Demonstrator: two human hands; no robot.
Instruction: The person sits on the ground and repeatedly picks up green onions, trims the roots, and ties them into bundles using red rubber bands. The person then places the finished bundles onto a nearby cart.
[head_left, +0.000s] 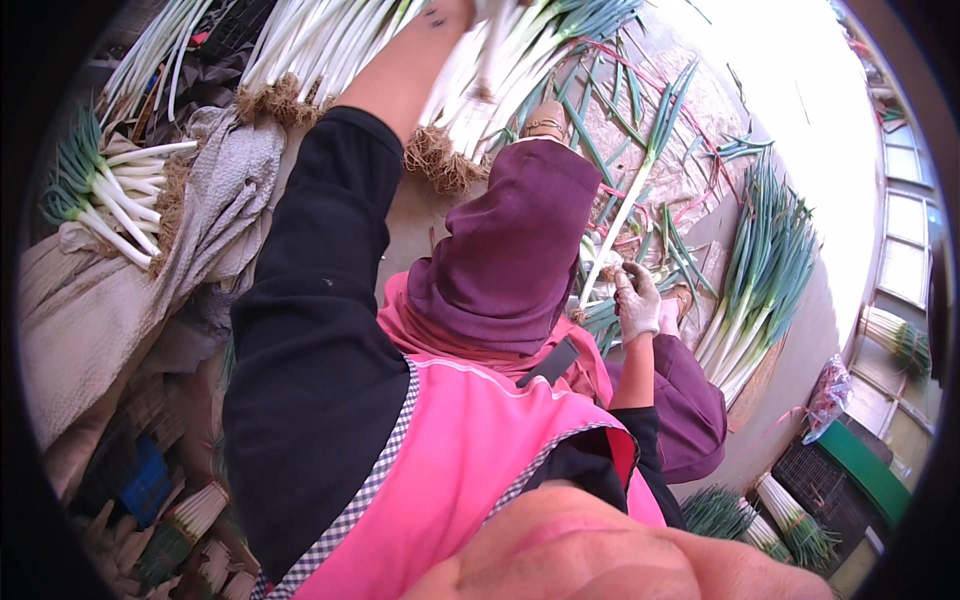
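My left hand (480, 9) reaches to the top edge and is blurred and largely cut off; its grip is unclear. Just below it a leek's white stalk (493, 56) shows blurred, root end down, over a pile of long leeks (517, 64). My right hand (637, 301), in a pale work glove, is low beside my right leg with fingers bent next to the brown roots of a leek (611, 271). Whether it grips them cannot be told. A single long leek (628, 202) lies slanting just left of that hand, its green leaves pointing up and right.
Leeks lie in rows (307, 56) at upper left, and shorter ones (124, 195) on woven sacking (232, 169). A green-topped bundle (772, 255) lies at right. Loose leaves and red string (679, 97) cover a sheet on the floor. Tied bundles (795, 517) and a black crate (806, 480) are lower right.
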